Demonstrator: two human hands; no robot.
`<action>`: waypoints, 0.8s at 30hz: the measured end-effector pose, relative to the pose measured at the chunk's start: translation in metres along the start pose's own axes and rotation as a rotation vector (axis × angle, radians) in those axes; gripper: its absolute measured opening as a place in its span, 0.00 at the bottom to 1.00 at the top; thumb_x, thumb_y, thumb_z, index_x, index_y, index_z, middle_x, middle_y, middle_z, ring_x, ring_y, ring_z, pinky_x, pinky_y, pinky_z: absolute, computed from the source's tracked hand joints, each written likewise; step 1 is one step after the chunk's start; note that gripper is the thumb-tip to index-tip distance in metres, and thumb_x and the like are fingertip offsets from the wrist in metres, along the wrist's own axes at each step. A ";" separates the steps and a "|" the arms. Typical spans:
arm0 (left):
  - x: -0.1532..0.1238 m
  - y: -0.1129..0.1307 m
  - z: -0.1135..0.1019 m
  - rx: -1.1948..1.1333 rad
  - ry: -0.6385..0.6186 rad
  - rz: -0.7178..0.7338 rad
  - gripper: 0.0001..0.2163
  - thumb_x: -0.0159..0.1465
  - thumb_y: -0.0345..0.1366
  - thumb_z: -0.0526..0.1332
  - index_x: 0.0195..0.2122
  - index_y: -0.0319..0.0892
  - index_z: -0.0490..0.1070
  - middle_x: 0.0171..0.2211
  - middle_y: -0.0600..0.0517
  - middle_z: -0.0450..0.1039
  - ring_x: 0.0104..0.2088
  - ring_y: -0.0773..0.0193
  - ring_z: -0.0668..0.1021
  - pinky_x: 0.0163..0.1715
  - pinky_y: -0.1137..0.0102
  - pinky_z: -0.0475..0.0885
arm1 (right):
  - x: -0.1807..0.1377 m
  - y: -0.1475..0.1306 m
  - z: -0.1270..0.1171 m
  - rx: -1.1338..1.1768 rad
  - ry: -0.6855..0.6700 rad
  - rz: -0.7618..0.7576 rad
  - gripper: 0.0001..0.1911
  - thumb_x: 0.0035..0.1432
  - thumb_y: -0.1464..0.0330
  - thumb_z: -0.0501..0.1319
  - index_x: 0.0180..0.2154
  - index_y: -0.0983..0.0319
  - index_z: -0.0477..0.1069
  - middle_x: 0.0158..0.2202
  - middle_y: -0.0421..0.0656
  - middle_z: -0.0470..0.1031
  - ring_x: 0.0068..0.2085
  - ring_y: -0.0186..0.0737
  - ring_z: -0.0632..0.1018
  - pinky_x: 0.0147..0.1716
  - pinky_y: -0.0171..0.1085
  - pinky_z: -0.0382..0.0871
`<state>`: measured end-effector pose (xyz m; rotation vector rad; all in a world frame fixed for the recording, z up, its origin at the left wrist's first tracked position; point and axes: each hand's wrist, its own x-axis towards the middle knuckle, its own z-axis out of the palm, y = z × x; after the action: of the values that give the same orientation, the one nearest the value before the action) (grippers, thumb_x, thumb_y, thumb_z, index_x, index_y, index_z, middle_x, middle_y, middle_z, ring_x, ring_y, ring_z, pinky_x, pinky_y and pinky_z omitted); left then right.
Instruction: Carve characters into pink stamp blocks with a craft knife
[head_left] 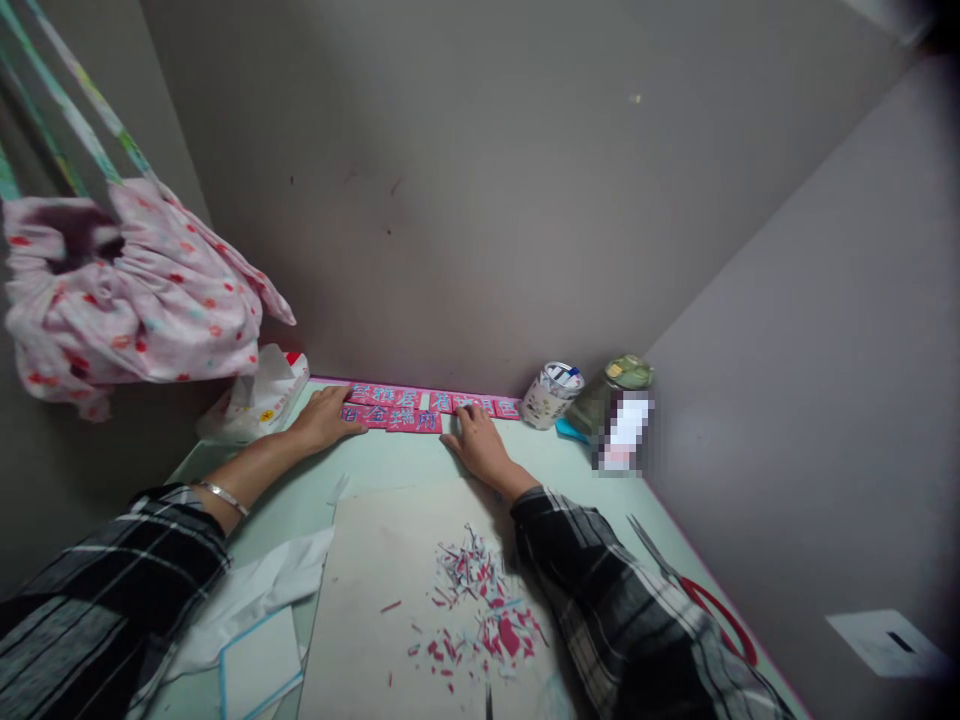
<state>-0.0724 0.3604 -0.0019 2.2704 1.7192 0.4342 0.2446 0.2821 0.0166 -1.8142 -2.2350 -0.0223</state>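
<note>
Two rows of small pink-red cards (376, 417) with blue characters lie along the far edge of the table, against the wall. My left hand (324, 418) is open at the left end of the rows, its fingertips and thumb touching the cards. Toward the right, my right hand (481, 442) is also open, with fingertips on the upper row and the thumb beside the end of the lower row. Some characters are hidden under its fingers.
A pale board (375, 570) carries paper scraps (480, 580). Red-handled scissors (694, 590) lie right, near a can (551, 395) and a green-lidded jar (628, 372). At left are a white plastic bag (262, 400), blue-edged white cards (261, 665) and a hanging spotted pink cloth bag (150, 310).
</note>
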 end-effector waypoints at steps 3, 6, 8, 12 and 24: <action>0.000 -0.002 0.001 0.009 -0.004 0.002 0.22 0.70 0.44 0.66 0.61 0.42 0.70 0.63 0.42 0.71 0.60 0.47 0.75 0.59 0.45 0.73 | 0.007 -0.013 0.006 0.006 -0.010 -0.039 0.19 0.70 0.60 0.65 0.57 0.62 0.73 0.59 0.49 0.74 0.58 0.53 0.76 0.58 0.57 0.72; -0.003 -0.004 0.000 0.015 -0.004 0.008 0.21 0.70 0.44 0.66 0.61 0.42 0.70 0.62 0.42 0.71 0.59 0.47 0.76 0.58 0.46 0.74 | 0.009 -0.017 0.005 0.012 -0.020 -0.050 0.18 0.70 0.60 0.65 0.56 0.62 0.73 0.59 0.49 0.74 0.58 0.52 0.77 0.58 0.56 0.72; -0.005 -0.005 -0.001 0.020 -0.002 0.010 0.22 0.70 0.43 0.66 0.62 0.42 0.70 0.63 0.42 0.71 0.60 0.47 0.76 0.58 0.45 0.74 | 0.009 -0.012 0.002 0.011 -0.020 -0.027 0.20 0.70 0.59 0.64 0.58 0.62 0.72 0.60 0.50 0.74 0.60 0.53 0.75 0.60 0.55 0.69; -0.008 -0.003 0.000 0.030 0.008 0.001 0.25 0.69 0.45 0.66 0.64 0.43 0.68 0.67 0.41 0.67 0.64 0.44 0.72 0.61 0.43 0.70 | 0.007 0.015 -0.008 -0.029 0.016 0.144 0.27 0.73 0.58 0.58 0.65 0.69 0.65 0.67 0.63 0.67 0.68 0.60 0.66 0.66 0.54 0.59; -0.015 0.032 0.016 0.072 -0.022 -0.030 0.29 0.69 0.48 0.65 0.68 0.45 0.64 0.72 0.41 0.59 0.70 0.40 0.65 0.67 0.37 0.60 | 0.009 0.007 0.005 -0.083 -0.050 0.380 0.37 0.71 0.52 0.60 0.69 0.72 0.61 0.71 0.67 0.59 0.72 0.68 0.61 0.68 0.62 0.55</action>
<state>-0.0417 0.3375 -0.0057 2.2864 1.7832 0.3449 0.2487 0.2936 0.0128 -2.2775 -1.9087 0.0030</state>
